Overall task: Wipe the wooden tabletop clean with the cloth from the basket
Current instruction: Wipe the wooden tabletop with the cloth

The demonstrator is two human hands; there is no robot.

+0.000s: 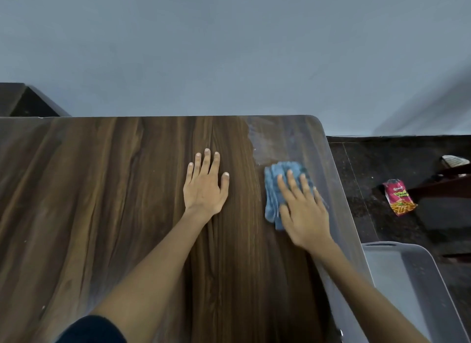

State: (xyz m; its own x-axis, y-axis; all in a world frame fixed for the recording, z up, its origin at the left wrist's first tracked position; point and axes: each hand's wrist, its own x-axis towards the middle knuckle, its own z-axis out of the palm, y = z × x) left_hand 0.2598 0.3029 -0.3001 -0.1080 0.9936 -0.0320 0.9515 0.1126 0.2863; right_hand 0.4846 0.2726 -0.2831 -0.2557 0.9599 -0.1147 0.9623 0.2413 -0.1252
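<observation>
Both hands lie on the dark brown wood-grain tabletop (127, 189) in the head view: the left hand (205, 185) rests flat near the middle with fingers straight and slightly spread, holding nothing, while the right hand (302, 210) presses down with straight fingers on the crumpled blue cloth (274, 189), which lies near the table's right edge, just below a pale hazy smear (277, 141) at the far right corner. Beside that edge, low at the right, stands a translucent grey plastic basket (413, 279), and a red snack packet (398, 197) lies on the dark speckled floor (369, 169) beyond.
</observation>
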